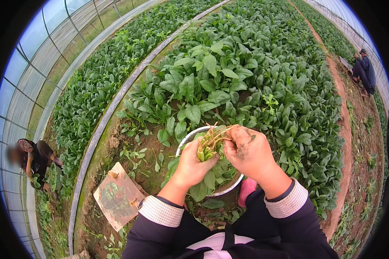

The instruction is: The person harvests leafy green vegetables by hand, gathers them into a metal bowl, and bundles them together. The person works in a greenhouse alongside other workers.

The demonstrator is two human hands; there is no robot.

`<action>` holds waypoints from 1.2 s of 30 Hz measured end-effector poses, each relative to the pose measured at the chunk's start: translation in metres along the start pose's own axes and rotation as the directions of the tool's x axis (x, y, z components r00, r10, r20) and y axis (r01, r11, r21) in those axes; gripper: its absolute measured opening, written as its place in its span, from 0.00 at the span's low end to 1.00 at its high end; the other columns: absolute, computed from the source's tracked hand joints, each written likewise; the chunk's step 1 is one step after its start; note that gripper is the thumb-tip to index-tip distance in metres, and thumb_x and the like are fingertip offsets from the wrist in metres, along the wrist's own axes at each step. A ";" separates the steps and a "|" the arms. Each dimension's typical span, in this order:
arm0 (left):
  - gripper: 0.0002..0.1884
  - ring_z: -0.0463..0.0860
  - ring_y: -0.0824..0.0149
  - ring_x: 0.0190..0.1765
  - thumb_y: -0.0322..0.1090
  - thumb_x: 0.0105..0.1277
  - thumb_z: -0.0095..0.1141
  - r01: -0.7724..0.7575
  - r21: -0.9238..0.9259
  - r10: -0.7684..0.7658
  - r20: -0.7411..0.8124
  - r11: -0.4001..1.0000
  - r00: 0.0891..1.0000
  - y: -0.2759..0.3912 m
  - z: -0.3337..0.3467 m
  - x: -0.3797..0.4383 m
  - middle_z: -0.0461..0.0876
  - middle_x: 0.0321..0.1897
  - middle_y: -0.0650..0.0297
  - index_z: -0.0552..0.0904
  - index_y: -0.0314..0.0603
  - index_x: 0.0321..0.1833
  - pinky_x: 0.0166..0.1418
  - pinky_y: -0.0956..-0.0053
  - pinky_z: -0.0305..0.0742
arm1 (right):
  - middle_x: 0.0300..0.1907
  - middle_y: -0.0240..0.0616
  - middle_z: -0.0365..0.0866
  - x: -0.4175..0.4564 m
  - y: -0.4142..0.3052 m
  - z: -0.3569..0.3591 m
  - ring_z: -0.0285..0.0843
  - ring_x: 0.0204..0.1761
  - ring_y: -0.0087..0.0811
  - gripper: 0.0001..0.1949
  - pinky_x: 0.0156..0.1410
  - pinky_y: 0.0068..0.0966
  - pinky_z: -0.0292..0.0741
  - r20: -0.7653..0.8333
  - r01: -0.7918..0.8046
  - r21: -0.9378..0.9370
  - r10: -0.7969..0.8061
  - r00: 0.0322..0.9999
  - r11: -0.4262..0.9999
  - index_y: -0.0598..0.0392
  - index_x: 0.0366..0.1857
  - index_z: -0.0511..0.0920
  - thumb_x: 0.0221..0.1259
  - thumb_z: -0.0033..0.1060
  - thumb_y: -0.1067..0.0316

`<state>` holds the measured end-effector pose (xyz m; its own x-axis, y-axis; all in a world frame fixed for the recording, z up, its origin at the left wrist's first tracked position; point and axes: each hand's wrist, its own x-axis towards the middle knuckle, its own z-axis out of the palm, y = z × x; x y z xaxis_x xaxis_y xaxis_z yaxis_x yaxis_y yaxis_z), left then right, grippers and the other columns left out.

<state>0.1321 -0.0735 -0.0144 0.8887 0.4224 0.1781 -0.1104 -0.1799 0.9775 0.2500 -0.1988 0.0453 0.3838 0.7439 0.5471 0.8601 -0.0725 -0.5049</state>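
Observation:
A bunch of spinach (pixel 208 150) with its pale roots pointing up is gripped in my left hand (pixel 193 165); its leaves hang down below the fist. My right hand (pixel 249 150), smeared with soil, is at the bunch's right side, its thumb and fingers pinched at the root ends. Both hands are above a round metal basin (pixel 225 191), whose rim shows around them. Green leaves lie in or over the basin, partly hidden by my hands.
Spinach plants (pixel 272 71) grow densely ahead. A grey hose or pipe (pixel 113 108) curves along the left. A soiled board (pixel 118 197) with wooden pegs lies at lower left. One person (pixel 40 158) crouches far left, another (pixel 364 71) sits far right. My pink shoe (pixel 247 191) touches the basin area.

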 end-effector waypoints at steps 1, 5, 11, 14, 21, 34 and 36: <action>0.22 0.78 0.71 0.46 0.22 0.53 0.60 -0.008 0.010 0.008 0.005 1.000 1.000 -0.002 0.000 0.000 0.80 0.43 0.62 0.74 0.33 0.53 0.53 0.75 0.71 | 0.25 0.41 0.77 0.000 0.001 0.000 0.78 0.28 0.45 0.09 0.31 0.34 0.76 0.000 0.002 -0.004 -0.002 1.000 1.000 0.57 0.33 0.71 0.46 0.57 0.74; 0.24 0.77 0.71 0.49 0.22 0.56 0.60 0.088 -0.093 -0.089 -0.006 0.992 0.996 0.008 0.001 -0.003 0.79 0.46 0.63 0.72 0.33 0.57 0.55 0.75 0.70 | 0.25 0.39 0.76 0.003 0.007 -0.006 0.78 0.28 0.45 0.08 0.33 0.34 0.76 -0.020 -0.105 0.025 0.105 0.994 0.994 0.56 0.31 0.71 0.45 0.56 0.76; 0.25 0.74 0.72 0.51 0.22 0.58 0.59 0.120 -0.316 -0.138 -0.036 0.941 0.990 0.014 0.001 -0.004 0.76 0.48 0.66 0.70 0.33 0.59 0.56 0.77 0.68 | 0.28 0.42 0.79 0.007 0.026 -0.009 0.79 0.31 0.46 0.06 0.36 0.36 0.76 -0.037 -0.330 0.041 0.331 0.943 0.943 0.56 0.33 0.74 0.50 0.53 0.77; 0.27 0.74 0.71 0.54 0.18 0.58 0.56 0.144 -0.322 -0.158 -0.018 0.936 0.987 0.013 0.000 -0.004 0.74 0.53 0.64 0.67 0.33 0.62 0.60 0.75 0.67 | 0.29 0.44 0.80 0.008 0.020 -0.010 0.79 0.32 0.45 0.07 0.37 0.34 0.76 0.126 -0.463 -0.127 0.478 0.869 0.877 0.57 0.34 0.74 0.51 0.52 0.78; 0.22 0.80 0.64 0.41 0.23 0.51 0.63 -0.010 0.005 0.010 -0.143 1.000 0.990 0.002 0.000 0.000 0.81 0.39 0.60 0.75 0.35 0.51 0.48 0.72 0.73 | 0.29 0.30 0.74 0.005 0.000 -0.004 0.73 0.33 0.21 0.06 0.38 0.18 0.73 0.244 -0.509 0.525 0.452 0.858 0.682 0.60 0.33 0.72 0.53 0.58 0.79; 0.20 0.80 0.53 0.33 0.27 0.46 0.65 -0.089 0.179 0.135 -0.265 0.980 0.955 -0.007 0.004 0.004 0.81 0.31 0.56 0.77 0.36 0.45 0.38 0.65 0.74 | 0.31 0.29 0.74 -0.003 0.009 0.019 0.72 0.30 0.17 0.06 0.37 0.16 0.73 0.246 -0.491 0.669 0.456 0.855 0.559 0.59 0.34 0.70 0.54 0.55 0.78; 0.23 0.80 0.55 0.36 0.29 0.45 0.66 -0.064 0.069 0.082 -0.302 0.996 0.950 -0.002 0.005 0.004 0.81 0.34 0.58 0.77 0.38 0.47 0.44 0.64 0.72 | 0.31 0.29 0.73 -0.002 0.010 0.020 0.72 0.30 0.18 0.06 0.37 0.16 0.73 0.274 -0.508 0.705 0.471 0.839 0.495 0.59 0.33 0.70 0.54 0.54 0.79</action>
<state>0.1377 -0.0759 -0.0166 0.7008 0.6547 0.2832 -0.1356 -0.2675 0.9540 0.2506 -0.1883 0.0261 0.6345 0.7720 0.0380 -0.0062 0.0543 -0.9985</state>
